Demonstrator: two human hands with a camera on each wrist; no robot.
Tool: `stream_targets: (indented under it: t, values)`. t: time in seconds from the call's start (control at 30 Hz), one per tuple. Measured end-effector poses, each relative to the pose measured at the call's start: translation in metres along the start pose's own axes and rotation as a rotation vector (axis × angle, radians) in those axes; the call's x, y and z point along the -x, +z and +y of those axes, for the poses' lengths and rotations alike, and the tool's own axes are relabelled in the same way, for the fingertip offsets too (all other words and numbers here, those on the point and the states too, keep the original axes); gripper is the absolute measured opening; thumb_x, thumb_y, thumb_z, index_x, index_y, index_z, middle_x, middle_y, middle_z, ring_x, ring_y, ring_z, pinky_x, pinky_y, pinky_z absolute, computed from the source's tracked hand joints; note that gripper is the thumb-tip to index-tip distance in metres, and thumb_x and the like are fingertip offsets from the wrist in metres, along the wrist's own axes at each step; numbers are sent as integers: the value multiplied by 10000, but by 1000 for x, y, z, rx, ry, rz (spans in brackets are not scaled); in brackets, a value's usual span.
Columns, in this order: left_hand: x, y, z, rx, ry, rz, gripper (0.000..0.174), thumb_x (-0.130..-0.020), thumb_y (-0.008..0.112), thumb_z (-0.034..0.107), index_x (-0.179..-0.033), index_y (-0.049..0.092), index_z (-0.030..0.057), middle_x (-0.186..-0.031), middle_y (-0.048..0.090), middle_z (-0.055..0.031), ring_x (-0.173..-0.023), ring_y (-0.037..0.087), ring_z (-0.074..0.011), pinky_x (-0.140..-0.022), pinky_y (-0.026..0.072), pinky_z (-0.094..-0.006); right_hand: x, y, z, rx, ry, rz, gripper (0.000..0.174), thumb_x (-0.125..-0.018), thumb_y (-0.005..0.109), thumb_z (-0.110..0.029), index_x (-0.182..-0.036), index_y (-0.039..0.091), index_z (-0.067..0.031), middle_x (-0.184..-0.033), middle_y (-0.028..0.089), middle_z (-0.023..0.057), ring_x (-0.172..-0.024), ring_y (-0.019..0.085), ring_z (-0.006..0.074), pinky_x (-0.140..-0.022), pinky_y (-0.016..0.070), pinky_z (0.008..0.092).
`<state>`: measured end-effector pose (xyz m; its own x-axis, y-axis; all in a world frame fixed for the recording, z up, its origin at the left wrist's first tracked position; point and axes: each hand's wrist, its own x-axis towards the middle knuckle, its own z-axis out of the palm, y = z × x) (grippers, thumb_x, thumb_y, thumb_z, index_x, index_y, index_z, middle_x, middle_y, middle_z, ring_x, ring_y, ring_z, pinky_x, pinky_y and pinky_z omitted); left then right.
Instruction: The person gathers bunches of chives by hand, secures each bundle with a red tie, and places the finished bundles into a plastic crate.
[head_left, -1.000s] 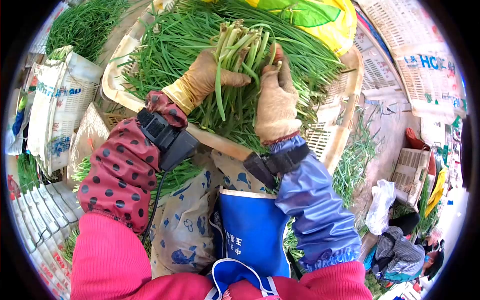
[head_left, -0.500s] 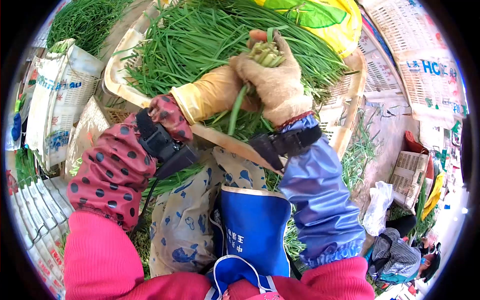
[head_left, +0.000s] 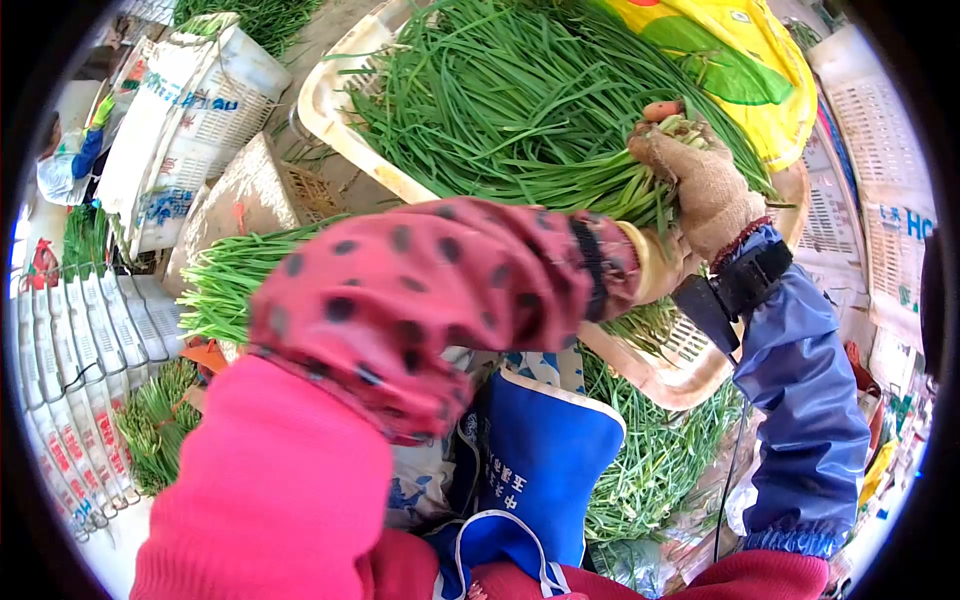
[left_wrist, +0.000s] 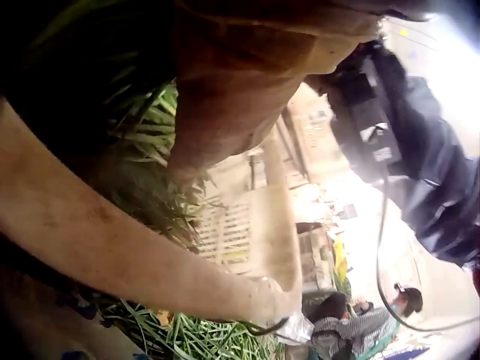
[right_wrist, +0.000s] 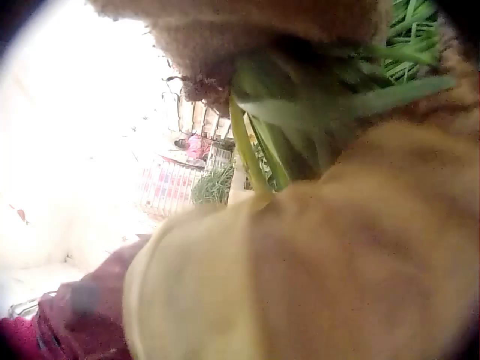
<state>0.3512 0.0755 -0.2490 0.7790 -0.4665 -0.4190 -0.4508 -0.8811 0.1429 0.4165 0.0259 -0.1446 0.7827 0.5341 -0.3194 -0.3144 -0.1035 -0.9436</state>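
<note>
My gloved right hand (head_left: 705, 180) grips a bunch of chives (head_left: 682, 128) near the stem ends, thumb and fingers wrapped round it, at the right side of the heaped crate. The long leaves of the bunch (head_left: 610, 185) trail left over the heap. Just below it is my left hand (head_left: 665, 265), in a yellow-cuffed glove, with the arm reaching across the front. Its fingers are hidden in the head view. Close up in the right wrist view, the left glove (right_wrist: 352, 247) lies right beside the green leaves (right_wrist: 300, 112).
A pale plastic crate (head_left: 385, 175) holds the heap of chives (head_left: 480, 90), with a yellow and green bag (head_left: 740, 70) at its far right. More chives (head_left: 235, 285) lie at the left and below the crate (head_left: 650, 465). Stacked white crates (head_left: 205, 130) stand at the left. Another person (left_wrist: 360, 330) sits beyond.
The stalk ends, earlier loose between both hands, are now in the right hand's grip. Both hands have shifted right in view, the left arm now stretching across. The head view has swung too.
</note>
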Motion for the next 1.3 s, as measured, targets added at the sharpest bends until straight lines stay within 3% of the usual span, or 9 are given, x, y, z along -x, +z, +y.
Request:
stream_targets:
  t: [0.33, 0.37, 0.57, 0.67, 0.77, 0.83, 0.97, 1.17, 1.3]
  values:
    - [-79, 85, 15, -742, -312, 40, 914, -850, 518, 665, -1535, 220, 138, -1594, 208, -169, -1459, 191, -405, -1064, 168, -770, 24, -31, -74, -415, -483, 206, 262, -924, 623, -162, -1158, 601, -46, -1016, 675, 70, -902, 640, 164, -835, 498, 291]
    - [-46, 46, 10, -52, -105, 97, 1004, -779, 595, 693, -1538, 228, 147, -1626, 105, -128, -1491, 78, -369, -1067, 125, -782, 33, -46, -89, -386, -530, 241, 265, -924, 622, -161, -1162, 603, -45, -1024, 674, 71, -912, 639, 164, -842, 496, 292]
    - [11, -40, 33, 27, 29, -63, 723, -783, 738, 416, -1389, 495, 105, -1446, 428, -151, -1413, 278, -386, -978, 244, -807, 122, -130, -201, 127, -763, 578, 283, -926, 618, -154, -1183, 614, -36, -1076, 673, 76, -975, 632, 168, -885, 484, 296]
    - [69, -77, 88, 238, 233, -149, 661, -798, 735, 375, -1345, 537, 59, -1216, 635, -206, -1333, 429, -383, -1016, 383, -648, 181, -176, -247, 1279, -882, 830, 292, -927, 616, -151, -1193, 619, -31, -1101, 672, 79, -1006, 629, 169, -906, 479, 298]
    - [125, -111, 139, 863, 511, -171, 844, -831, 721, 487, -1445, 401, 7, -1335, 556, -254, -1366, 412, -352, -1080, 410, -407, 248, -122, -241, 200, -682, 908, 247, -893, 636, -83, -1140, 649, -85, -1087, 682, 34, -986, 629, 174, -899, 488, 301]
    - [136, -88, 188, 1357, 714, -303, 1005, -824, 721, 547, -1502, 251, -27, -1477, 406, -256, -1407, 362, -323, -1104, 377, -412, 282, -180, -226, 1113, -693, 935, 256, -873, 637, -97, -1113, 642, -5, -1140, 653, 84, -1054, 597, 192, -947, 458, 327]
    - [169, -98, 260, 1962, 824, -636, 1114, -828, 763, 448, -1547, 18, 37, -1455, 422, -207, -1357, 418, -229, -1054, 434, -437, 365, -131, -188, 531, -651, 999, 327, -922, 665, -206, -1179, 588, -20, -1066, 643, 79, -925, 612, 161, -820, 505, 319]
    - [151, -99, 293, 2546, 921, -309, 871, -855, 425, 737, -1482, 323, 141, -1322, 574, -117, -1218, 568, -274, -880, 533, -541, 417, -77, -95, 44, -939, 1025, 399, -926, 665, -196, -1252, 511, -25, -1171, 582, 87, -1074, 579, 203, -896, 504, 359]
    - [207, -133, 272, 2846, 691, 219, 659, -861, 637, 522, -1340, 474, 99, -1232, 619, -101, -1138, 606, -282, -951, 530, -483, 445, -11, -55, -265, -969, 691, 436, -796, 790, -141, -1138, 519, -136, -1068, 598, 51, -1120, 596, 299, -976, 511, 511]
